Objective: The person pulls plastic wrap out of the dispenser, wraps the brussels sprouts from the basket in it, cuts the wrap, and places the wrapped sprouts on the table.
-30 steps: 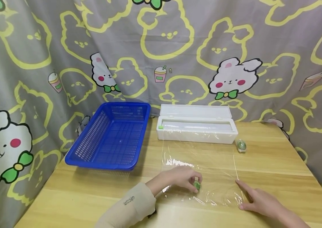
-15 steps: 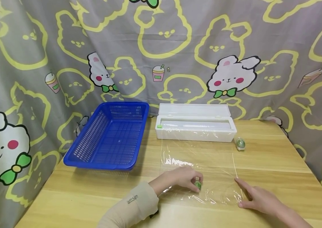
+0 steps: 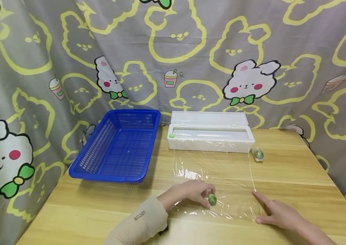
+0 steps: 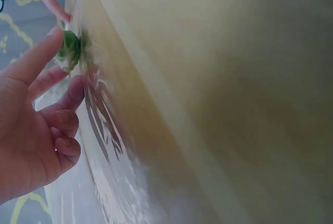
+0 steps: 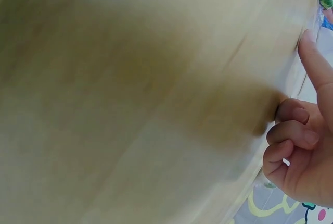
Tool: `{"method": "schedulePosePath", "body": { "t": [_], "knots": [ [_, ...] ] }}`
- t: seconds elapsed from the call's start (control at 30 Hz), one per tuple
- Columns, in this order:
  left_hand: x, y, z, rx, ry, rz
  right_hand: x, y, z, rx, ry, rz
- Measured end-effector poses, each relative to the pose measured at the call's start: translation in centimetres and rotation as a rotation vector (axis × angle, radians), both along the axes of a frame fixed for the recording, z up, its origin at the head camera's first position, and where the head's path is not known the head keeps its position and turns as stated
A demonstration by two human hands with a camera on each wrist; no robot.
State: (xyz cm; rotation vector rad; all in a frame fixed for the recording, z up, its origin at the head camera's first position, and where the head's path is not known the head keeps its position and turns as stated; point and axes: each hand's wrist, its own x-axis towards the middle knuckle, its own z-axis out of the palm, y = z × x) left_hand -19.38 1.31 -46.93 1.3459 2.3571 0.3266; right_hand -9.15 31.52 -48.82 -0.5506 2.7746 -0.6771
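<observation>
A Brussels sprout (image 3: 212, 199) sits on a sheet of clear cling film (image 3: 222, 173) drawn out over the table. My left hand (image 3: 193, 191) is at its left side, thumb and forefinger loosely spread around it; the left wrist view shows the sprout (image 4: 68, 51) by those fingertips. With thumb and forefinger apart, my right hand (image 3: 278, 213) presses the film's right edge to the table. Its other fingers look bent in the right wrist view. The film comes from a white dispenser box (image 3: 211, 144), lid raised.
A blue plastic basket (image 3: 121, 153) stands at the left of the wooden table (image 3: 295, 170). Beside the dispenser's right end lies a film-wrapped green ball (image 3: 258, 154). A green slider (image 3: 171, 135) sits at the box's left end. A patterned curtain (image 3: 191, 51) hangs behind.
My left fingers have loosened and shifted slightly left off the sprout, which now shows more fully and stays in place. The right hand keeps its position on the film.
</observation>
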Motion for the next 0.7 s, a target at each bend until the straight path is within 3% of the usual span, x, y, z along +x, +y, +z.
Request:
{"method": "schedulePosePath", "body": {
  "t": [0.2, 0.4, 0.5, 0.7],
  "knots": [
    [0.8, -2.3, 0.1, -0.042, -0.011, 0.113, -0.1, 0.3, -0.2, -0.017, 0.032, 0.028],
    [2.7, -4.9, 0.6, -0.171, 0.1, 0.163, 0.0, 0.7, -0.6, -0.072, 0.098, 0.066],
    [3.3, -6.3, 0.4, -0.148, 0.131, 0.177, -0.1, 0.9, -0.8, -0.106, 0.125, 0.08],
    [3.9, -9.6, 0.2, -0.019, 0.183, 0.16, 0.5, 1.2, -1.1, -0.21, 0.133, 0.148]
  ]
}}
